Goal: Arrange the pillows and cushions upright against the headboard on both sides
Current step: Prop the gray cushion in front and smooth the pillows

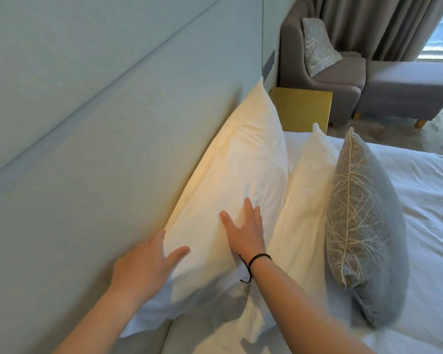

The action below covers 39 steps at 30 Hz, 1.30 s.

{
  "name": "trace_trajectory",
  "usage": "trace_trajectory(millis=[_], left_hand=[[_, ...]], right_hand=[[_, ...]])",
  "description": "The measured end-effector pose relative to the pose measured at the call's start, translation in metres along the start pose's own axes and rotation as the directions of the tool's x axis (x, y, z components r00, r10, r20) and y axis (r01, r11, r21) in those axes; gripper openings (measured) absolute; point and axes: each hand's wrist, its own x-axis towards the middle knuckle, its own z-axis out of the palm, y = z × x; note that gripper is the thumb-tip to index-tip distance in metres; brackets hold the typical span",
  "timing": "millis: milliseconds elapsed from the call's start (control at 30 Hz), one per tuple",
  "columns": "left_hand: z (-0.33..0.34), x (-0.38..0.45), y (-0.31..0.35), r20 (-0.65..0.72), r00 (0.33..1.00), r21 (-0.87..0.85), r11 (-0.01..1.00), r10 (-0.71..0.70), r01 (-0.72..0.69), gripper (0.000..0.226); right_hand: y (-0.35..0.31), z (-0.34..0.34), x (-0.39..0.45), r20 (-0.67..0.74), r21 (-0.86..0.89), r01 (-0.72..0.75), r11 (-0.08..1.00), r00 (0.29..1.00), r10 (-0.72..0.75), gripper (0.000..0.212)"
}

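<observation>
Here the white pillow [230,175] leans on the headboard [87,123], right hand [246,231] flat on it, left hand [143,264] cupping its edge.

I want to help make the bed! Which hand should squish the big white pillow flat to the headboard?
Probably the right hand: it lies flat on the pillow front, facing the headboard. The left hand is at the near edge, beside the headboard.

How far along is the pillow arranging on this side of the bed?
Done: the second white pillow and grey cushion stand upright in a row. In hand: both hands, left hand and right hand, press flat on the large white pillow against the headboard. Left: the bed's other side, out of view.
</observation>
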Motion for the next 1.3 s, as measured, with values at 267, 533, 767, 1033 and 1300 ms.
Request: trace_trajectory(millis=[267,533,767,1033,1300], left_hand=[[0.005,-0.063,-0.038,-0.064,0.992,0.11,0.987,-0.108,0.114,0.069],[-0.003,-0.1,-0.069,-0.085,0.996,-0.03,0.999,-0.041,0.038,0.035],[0.0,-0.129,-0.093,-0.115,0.993,0.034,0.999,0.021,-0.017,0.045],[-0.005,-0.13,-0.097,-0.131,0.99,-0.006,0.999,-0.045,0.044,0.034],[-0.009,-0.105,0.002,-0.448,0.825,-0.017,0.919,0.345,-0.394,0.038]], right_hand=[[-0.006,0.021,-0.023,-0.002,-0.052,-0.004,0.999,1.0,0.004,0.091],[-0.005,0.031,-0.041,0.001,-0.083,0.021,0.996,1.0,-0.021,0.09],[-0.006,0.041,-0.053,0.028,-0.113,0.052,0.992,0.998,-0.049,0.096],[0.007,0.028,-0.056,0.174,-0.121,0.088,0.989,0.982,-0.066,0.095],[0.048,-0.025,-0.069,0.095,-0.105,0.044,0.994,0.995,-0.034,0.088]])
